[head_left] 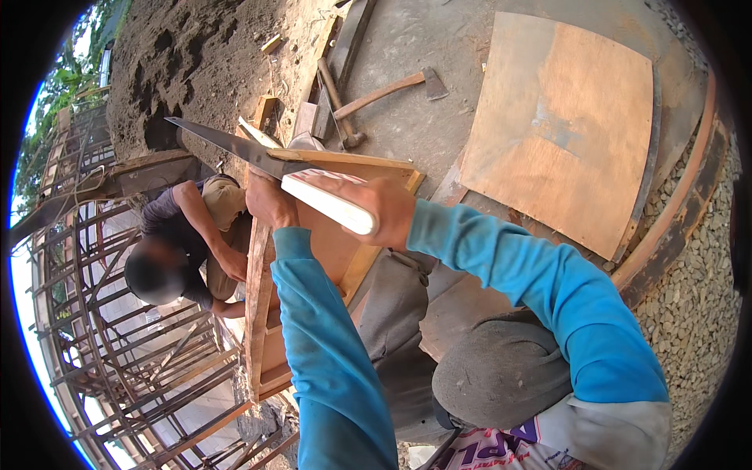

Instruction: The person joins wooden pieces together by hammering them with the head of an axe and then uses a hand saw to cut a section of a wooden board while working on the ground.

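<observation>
My right hand point(389, 213) is closed around the white handle point(329, 205) of a handsaw. The saw's grey blade point(227, 141) points up and to the left, lying across the corner of a wooden frame. Just under the blade, my left hand point(270, 200) grips the wood at that corner; its fingertips are partly hidden. The frame has pale wooden edges point(257, 313) and a brown panel point(321, 243) inside, and it leans close to my legs. Whether the saw teeth are in the wood, I cannot tell.
A co-worker point(211, 227) crouches at the left, hands by the frame. Beyond it lie a hammer point(333, 98) and a hatchet point(392, 92) on concrete. A plywood sheet point(576, 110) lies right, near gravel point(693, 321). Loose soil point(188, 55) and a wooden lattice point(102, 313) are left.
</observation>
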{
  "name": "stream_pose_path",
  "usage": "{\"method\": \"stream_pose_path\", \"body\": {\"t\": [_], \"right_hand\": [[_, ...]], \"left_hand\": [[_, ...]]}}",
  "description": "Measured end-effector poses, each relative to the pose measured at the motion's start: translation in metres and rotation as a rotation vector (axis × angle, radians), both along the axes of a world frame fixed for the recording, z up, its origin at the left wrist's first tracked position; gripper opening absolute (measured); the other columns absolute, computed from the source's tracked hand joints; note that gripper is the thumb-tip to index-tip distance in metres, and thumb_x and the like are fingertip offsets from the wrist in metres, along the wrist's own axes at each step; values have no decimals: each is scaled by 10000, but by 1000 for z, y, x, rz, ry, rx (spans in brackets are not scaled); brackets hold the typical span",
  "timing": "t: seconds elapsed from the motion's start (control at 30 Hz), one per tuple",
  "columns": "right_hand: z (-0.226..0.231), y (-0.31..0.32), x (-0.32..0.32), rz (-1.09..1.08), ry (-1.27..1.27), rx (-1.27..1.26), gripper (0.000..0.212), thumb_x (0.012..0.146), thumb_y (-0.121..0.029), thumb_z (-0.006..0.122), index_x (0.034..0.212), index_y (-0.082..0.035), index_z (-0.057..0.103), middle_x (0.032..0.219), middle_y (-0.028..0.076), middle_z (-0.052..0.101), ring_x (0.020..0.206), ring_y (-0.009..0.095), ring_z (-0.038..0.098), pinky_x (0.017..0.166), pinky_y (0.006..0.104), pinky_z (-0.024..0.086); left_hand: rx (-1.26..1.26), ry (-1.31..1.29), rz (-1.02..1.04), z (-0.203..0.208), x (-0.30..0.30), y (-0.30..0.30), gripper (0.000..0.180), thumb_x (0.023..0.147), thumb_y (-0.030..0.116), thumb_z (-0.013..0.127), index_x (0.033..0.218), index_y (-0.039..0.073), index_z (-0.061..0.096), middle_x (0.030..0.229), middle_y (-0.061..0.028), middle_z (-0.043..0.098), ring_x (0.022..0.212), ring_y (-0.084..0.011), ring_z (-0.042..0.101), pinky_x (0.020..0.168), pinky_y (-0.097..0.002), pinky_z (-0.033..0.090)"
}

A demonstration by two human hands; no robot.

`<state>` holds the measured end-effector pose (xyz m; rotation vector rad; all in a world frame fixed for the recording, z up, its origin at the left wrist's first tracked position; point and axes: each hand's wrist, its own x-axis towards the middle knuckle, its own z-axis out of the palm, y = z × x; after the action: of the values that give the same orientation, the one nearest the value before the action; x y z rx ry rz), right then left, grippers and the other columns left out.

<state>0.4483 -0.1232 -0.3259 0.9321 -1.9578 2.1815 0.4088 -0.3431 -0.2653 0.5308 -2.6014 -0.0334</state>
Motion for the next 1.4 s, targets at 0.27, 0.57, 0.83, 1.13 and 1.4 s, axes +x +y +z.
{"method": "stream_pose_path", "body": {"t": [0.27,0.57,0.83,1.13,1.4], "right_hand": [[-21,99,67,107,63,56,733,746,-2,676,1432,18,420,1285,198,623,1052,372,674,910,391,575],[3,22,5,73,-55,35,734,798,-174,688,1479,-136,417,1192,176,661,964,359,677,821,409,571],[-35,109,75,134,13,92,729,801,-36,685,1472,-48,400,1337,173,602,1113,324,665,940,388,562],[-2,0,-7,33,-21,19,746,767,-133,702,1464,-139,437,1100,158,682,893,384,669,765,429,579],[-57,136,106,-33,128,86,629,816,-75,725,1397,-10,493,1137,187,706,960,280,731,869,402,592]], "left_hand": [[-349,-234,110,19,-3,-18,317,847,386,646,930,81,632,927,-152,708,854,-410,673,692,-524,532],[-189,-182,-24,7,-12,-20,286,881,366,641,1021,118,662,930,-178,718,859,-412,683,698,-528,530],[-474,-266,8,12,-18,-42,364,936,402,531,959,54,634,938,-198,709,839,-430,670,714,-539,527],[-116,-102,62,-3,-16,-39,311,926,336,554,1043,71,668,935,-202,709,894,-422,666,753,-534,512],[-442,-288,80,18,-14,-27,374,841,382,674,981,51,572,917,-204,699,841,-417,679,668,-508,545]]}}
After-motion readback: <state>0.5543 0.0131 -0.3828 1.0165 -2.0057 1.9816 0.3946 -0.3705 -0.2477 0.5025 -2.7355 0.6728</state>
